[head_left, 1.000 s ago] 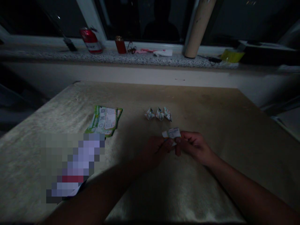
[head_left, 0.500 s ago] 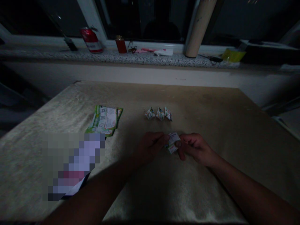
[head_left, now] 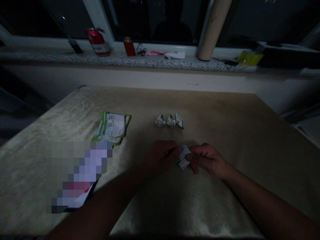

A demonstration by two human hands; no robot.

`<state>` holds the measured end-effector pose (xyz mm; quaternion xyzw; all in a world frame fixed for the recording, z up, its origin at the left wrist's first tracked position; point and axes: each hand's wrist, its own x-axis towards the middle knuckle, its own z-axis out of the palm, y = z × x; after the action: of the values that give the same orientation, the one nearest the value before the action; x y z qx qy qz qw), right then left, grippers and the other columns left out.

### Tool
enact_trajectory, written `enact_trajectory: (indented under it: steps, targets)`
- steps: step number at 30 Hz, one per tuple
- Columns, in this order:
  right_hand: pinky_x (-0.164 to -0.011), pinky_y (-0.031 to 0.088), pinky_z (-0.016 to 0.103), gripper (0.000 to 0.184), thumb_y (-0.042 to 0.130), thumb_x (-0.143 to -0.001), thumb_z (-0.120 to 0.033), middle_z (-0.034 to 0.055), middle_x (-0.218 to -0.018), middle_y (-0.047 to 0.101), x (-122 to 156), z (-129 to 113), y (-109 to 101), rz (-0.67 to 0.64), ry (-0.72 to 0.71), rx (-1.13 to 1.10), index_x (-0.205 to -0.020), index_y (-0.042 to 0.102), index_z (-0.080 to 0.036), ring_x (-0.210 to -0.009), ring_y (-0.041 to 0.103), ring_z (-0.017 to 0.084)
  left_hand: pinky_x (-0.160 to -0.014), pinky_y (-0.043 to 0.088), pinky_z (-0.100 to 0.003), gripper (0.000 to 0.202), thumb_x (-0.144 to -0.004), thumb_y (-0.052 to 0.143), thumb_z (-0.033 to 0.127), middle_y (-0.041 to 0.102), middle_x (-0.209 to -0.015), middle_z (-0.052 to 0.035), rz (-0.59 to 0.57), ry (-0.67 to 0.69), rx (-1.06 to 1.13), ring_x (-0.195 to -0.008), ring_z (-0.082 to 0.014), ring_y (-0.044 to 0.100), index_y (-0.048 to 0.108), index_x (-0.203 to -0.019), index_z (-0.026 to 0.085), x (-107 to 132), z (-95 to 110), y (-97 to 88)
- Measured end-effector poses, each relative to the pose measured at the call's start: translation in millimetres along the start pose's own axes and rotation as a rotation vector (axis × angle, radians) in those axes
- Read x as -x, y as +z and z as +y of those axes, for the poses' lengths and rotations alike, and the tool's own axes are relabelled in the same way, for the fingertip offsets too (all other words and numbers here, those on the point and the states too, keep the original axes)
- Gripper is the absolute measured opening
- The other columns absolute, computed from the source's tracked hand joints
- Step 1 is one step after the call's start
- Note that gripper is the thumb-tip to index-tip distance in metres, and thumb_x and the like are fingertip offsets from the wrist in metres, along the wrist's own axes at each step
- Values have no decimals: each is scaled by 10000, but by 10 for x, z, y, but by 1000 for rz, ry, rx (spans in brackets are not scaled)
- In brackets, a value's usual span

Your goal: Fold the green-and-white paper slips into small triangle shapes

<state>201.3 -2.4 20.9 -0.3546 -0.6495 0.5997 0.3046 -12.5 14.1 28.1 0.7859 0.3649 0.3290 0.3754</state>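
Between my two hands is a small folded piece of printed paper [head_left: 184, 159], white with green and red print. My left hand [head_left: 163, 155] pinches its left edge, and the fingertips partly cover it. My right hand [head_left: 207, 159] grips the right edge, thumb on top and fingers underneath. Beyond the hands, three small folded paper shapes stand in a row on the table: a left one [head_left: 160, 121], a middle one [head_left: 171, 121] and a right one [head_left: 179, 121]. They carry similar print and have pointed tips.
Green-and-white printed sheets [head_left: 112, 128] lie at the left on the cloth-covered table [head_left: 225, 116]. Nearer me is a flat item blurred by pixels [head_left: 87, 176]. On the speckled windowsill [head_left: 150, 62] stand a red can [head_left: 98, 42], a red jar [head_left: 129, 46] and a cardboard tube [head_left: 213, 31].
The folded paper has turned slightly and sits a little lower between my hands. My left fingers have shifted a bit along its edge. The three paper shapes stay put.
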Motion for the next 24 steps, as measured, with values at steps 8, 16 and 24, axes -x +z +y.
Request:
enact_trajectory:
  steps: [8,16,24]
  targets:
    - [-519,362,238,459,565,-952,-452,-13,-516,565,10,2,7,-7,42,64,-593,592,-168,-494,480,102,-539,336,-218,333,-922,526,371,517,-573,21,19,-55,103,-552,-96,453,619,-703,138,-14,8,43]
    - [-514,332,236,414,483,-997,-436,-39,-565,463,-39,22,-10,143,-35,366,-680,559,-181,-524,412,100,-580,389,-230,361,-962,486,416,626,-677,1,0,-186,-18,-616,-122,546,681,-832,143,-58,-134,49]
    - [-797,408,358,214,555,-958,-325,53,-774,602,-110,83,-68,176,-108,1067,-808,609,-182,-796,565,209,-876,454,-406,273,-943,522,345,689,-976,-106,-56,-80,-581,-902,-250,610,658,-1065,142,-76,-208,130]
